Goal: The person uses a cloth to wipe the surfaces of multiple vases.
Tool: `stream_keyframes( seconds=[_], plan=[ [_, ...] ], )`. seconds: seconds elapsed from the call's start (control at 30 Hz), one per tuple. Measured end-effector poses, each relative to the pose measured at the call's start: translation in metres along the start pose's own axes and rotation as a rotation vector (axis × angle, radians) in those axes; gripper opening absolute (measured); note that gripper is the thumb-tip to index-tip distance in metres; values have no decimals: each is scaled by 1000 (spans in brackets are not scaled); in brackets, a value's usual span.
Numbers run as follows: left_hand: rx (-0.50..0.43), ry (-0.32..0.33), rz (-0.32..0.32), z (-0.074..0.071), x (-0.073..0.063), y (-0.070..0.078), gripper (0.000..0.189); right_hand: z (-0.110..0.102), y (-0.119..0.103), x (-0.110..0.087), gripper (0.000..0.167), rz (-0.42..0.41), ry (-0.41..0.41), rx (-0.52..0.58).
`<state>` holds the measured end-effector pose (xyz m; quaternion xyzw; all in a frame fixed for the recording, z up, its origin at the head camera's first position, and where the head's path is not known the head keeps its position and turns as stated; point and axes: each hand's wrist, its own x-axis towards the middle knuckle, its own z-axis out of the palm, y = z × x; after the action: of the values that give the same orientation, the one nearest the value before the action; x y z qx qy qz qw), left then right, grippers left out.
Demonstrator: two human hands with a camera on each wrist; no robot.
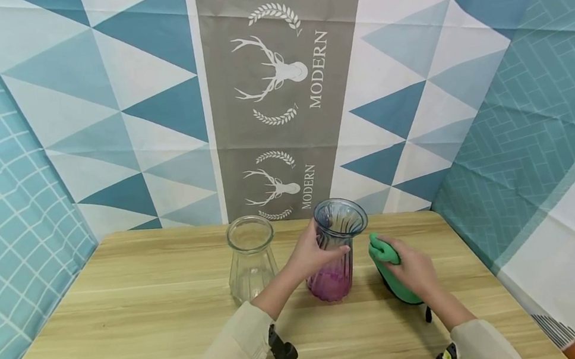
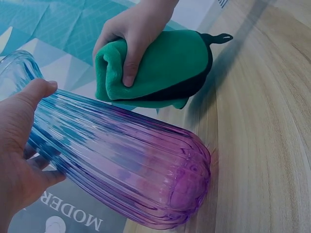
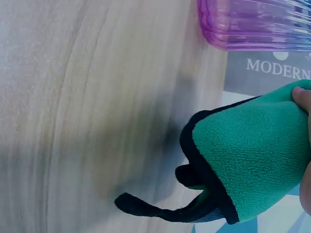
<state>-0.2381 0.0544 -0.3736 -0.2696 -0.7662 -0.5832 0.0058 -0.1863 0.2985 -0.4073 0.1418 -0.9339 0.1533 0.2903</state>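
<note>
A ribbed glass vase (image 1: 331, 270), blue at its flared rim and pink at the base, is held near its neck by my left hand (image 1: 314, 253). In the left wrist view the thumb and fingers (image 2: 48, 177) wrap the blue part of the vase (image 2: 126, 155). To its right, my right hand (image 1: 413, 266) grips a folded green cleaning cloth (image 1: 400, 285) with dark edging and a hanging loop. The cloth (image 2: 165, 63) is apart from the vase. In the right wrist view the cloth (image 3: 257, 150) shows its fuzzy face, with only part of the hand visible.
A clear glass vase (image 1: 252, 267) stands left of the tinted one, partly behind the left forearm. Both are on a wooden table (image 1: 137, 317). Patterned cloth hangings (image 1: 158, 87) rise behind the table and at both sides.
</note>
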Motion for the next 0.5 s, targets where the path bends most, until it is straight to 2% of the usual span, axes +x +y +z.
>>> stream_keyframes(
  seconds=[0.17, 0.27, 0.37, 0.5],
  plan=[
    [-2, -3, 7, 1, -1, -1, 83, 11, -1, -4, 57, -34, -50, -44],
    [10, -8, 15, 1, -2, -1, 84, 18, -4, -8, 57, -41, -87, -32],
    [26, -4, 18, 1, -1, -2, 85, 24, -7, -10, 56, -33, -100, 18],
    [25, 1, 11, 1, 0, -3, 85, 28, -11, -13, 53, 32, -141, 124]
  ],
)
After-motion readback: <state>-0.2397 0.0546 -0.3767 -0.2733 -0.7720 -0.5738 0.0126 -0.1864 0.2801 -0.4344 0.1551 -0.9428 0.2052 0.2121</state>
